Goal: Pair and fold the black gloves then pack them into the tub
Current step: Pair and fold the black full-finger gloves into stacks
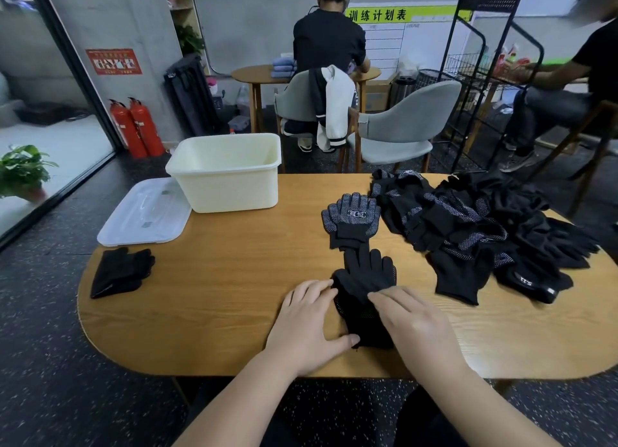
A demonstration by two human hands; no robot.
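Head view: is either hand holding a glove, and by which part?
Nothing is gripped: the left hand and right hand press the glove pair flat on the table, at its palm and cuff.

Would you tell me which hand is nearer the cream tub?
Left. The left hand lies this side of the tub, slightly rightward; the right hand lies farther right. Both press black gloves.

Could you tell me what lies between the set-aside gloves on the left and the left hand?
Only bare table, from set-aside gloves to left hand; head view shows it.
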